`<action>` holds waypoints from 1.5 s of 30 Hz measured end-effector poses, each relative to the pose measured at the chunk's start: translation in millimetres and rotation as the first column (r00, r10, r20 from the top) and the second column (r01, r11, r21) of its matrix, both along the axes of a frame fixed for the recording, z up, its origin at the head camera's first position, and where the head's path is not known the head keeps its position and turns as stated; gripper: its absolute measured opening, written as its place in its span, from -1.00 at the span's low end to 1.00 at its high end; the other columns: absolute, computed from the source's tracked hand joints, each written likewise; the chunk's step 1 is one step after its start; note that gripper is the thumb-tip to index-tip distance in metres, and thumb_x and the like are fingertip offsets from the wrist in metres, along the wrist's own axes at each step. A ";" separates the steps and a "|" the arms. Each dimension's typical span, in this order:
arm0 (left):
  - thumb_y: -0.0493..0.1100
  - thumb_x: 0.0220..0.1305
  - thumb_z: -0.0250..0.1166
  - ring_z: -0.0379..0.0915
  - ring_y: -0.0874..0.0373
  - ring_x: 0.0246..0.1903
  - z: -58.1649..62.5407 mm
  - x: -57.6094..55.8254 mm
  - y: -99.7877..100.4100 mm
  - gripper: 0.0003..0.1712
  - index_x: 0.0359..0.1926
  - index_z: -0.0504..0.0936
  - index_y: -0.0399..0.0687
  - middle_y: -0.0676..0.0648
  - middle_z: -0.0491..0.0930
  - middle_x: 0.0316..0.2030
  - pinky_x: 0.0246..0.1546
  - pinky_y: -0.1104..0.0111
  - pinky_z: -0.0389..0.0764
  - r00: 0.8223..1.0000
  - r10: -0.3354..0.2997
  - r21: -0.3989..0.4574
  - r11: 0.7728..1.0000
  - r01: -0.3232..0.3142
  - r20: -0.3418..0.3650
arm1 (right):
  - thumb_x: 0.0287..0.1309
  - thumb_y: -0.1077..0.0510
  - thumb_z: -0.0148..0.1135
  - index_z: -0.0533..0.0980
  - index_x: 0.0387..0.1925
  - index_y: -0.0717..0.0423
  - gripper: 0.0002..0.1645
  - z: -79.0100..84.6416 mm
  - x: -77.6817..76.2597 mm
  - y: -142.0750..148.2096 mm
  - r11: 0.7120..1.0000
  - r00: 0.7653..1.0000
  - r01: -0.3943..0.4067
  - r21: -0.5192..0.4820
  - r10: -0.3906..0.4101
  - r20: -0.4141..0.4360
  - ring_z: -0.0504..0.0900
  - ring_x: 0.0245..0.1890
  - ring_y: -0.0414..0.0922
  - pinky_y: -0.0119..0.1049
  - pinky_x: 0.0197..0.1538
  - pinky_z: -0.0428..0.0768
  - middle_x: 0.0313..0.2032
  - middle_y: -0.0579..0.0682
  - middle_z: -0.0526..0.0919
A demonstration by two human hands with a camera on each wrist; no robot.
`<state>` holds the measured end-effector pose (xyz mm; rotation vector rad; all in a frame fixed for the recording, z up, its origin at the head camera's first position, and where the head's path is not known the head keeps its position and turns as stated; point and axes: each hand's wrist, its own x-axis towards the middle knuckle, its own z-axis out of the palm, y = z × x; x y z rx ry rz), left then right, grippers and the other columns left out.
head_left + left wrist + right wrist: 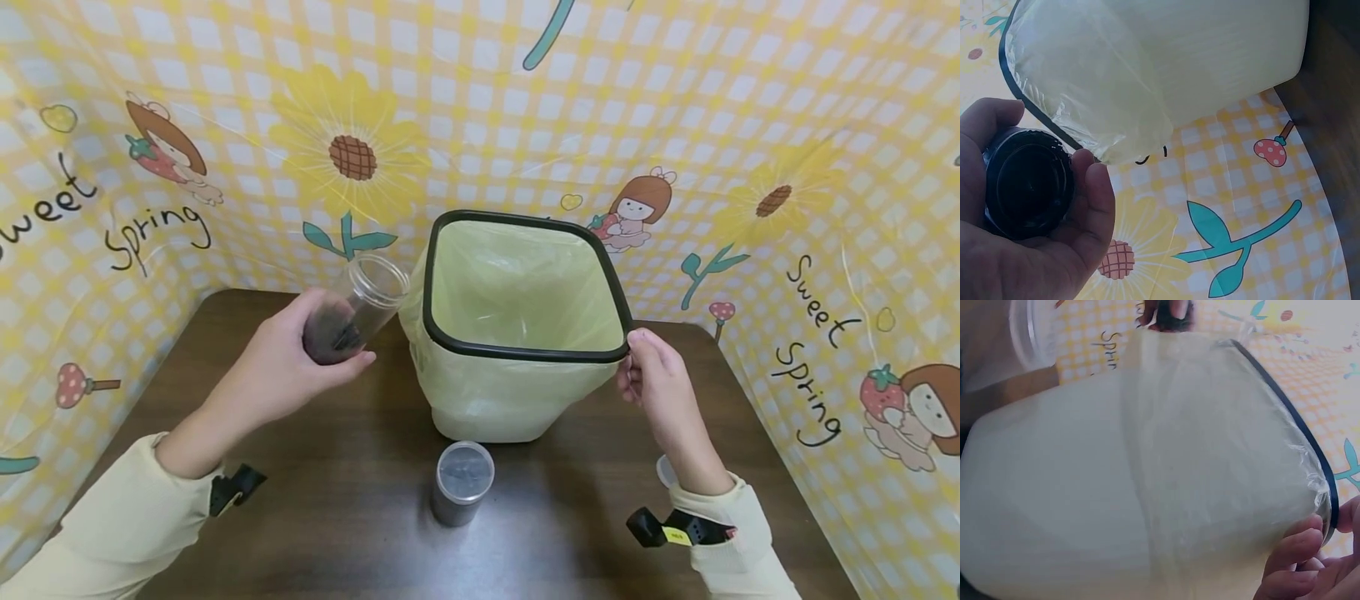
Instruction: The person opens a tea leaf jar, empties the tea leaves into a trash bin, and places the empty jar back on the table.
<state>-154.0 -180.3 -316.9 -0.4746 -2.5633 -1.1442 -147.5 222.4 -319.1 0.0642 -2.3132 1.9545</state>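
My left hand (281, 362) grips a clear jar (365, 292) with dark stuff at its bottom, raised beside the left of a trash bin. The jar's uncovered mouth tilts toward the bin. Its dark round base (1029, 184) faces the camera in the left wrist view. With my right hand (660, 379) I pinch the black rim ring (525, 354) at the bin's front right corner. A thin pale yellow liner bag (517, 287) lines the bin and hangs over its outside, as the right wrist view also shows of the bin wall (1054, 481).
A second clear jar (461, 483), dark inside, stands on the brown table (337, 500) in front of the bin. A small clear round piece (665, 471) lies partly behind my right wrist. Yellow checked cloth (480, 108) with printed flowers walls the table at back and sides.
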 end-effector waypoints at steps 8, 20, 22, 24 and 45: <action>-0.06 0.09 0.56 0.55 0.03 -0.27 8.6 -6.6 -2.2 -0.48 0.00 0.55 -0.11 -0.12 0.65 -0.18 -0.29 0.39 0.49 1.000 0.010 -0.033 0.999 -0.010 0.017 | 0.59 0.06 -0.12 0.40 -0.45 0.11 -0.58 0.7 -0.1 1.8 0.994 0.998 -0.057 -0.096 0.058 0.004 0.35 -0.63 -0.19 -0.39 -0.55 0.29 -0.64 -0.07 0.40; -0.04 0.08 0.56 0.55 0.02 -0.24 41.4 -23.7 -7.8 -0.47 0.01 0.52 -0.05 -0.12 0.63 -0.18 -0.26 0.30 0.48 1.000 0.013 -0.119 0.993 -0.014 -0.004 | 0.58 0.10 -0.12 0.37 -0.51 0.09 -0.57 -1.7 0.2 -1.1 0.991 1.000 -0.026 -0.134 0.027 0.001 0.34 -0.64 -0.22 -0.42 -0.54 0.29 -0.64 -0.09 0.40; -0.06 0.09 0.56 0.55 0.01 -0.26 46.4 -26.4 -5.7 -0.47 0.01 0.50 -0.06 -0.14 0.61 -0.19 -0.27 0.22 0.50 1.000 0.008 -0.133 0.991 -0.006 0.010 | 0.58 0.10 -0.12 0.37 -0.52 0.08 -0.57 -2.0 0.1 -1.4 0.989 1.000 -0.026 -0.144 0.026 -0.001 0.34 -0.64 -0.22 -0.43 -0.54 0.28 -0.65 -0.10 0.40; -0.07 0.10 0.55 0.54 0.00 -0.27 50.1 -29.2 -3.4 -0.48 0.00 0.49 -0.06 -0.14 0.60 -0.22 -0.29 0.15 0.50 1.000 0.001 -0.149 0.989 0.002 0.020 | 0.58 0.10 -0.12 0.37 -0.52 0.08 -0.57 -2.4 -0.1 -1.6 0.989 1.000 -0.027 -0.146 0.026 -0.005 0.33 -0.64 -0.22 -0.43 -0.55 0.28 -0.65 -0.10 0.39; -0.22 0.08 0.50 0.46 -0.13 -0.22 64.1 -55.5 -3.2 -0.45 0.02 0.43 -0.28 -0.26 0.50 -0.17 -0.21 0.04 0.45 1.000 -0.025 -0.220 0.975 0.025 0.005 | 0.57 0.07 -0.10 0.36 -0.50 0.10 -0.57 -0.3 -0.3 -1.8 0.995 1.000 -0.010 -0.097 0.012 0.015 0.35 -0.64 -0.23 -0.46 -0.56 0.28 -0.64 -0.11 0.40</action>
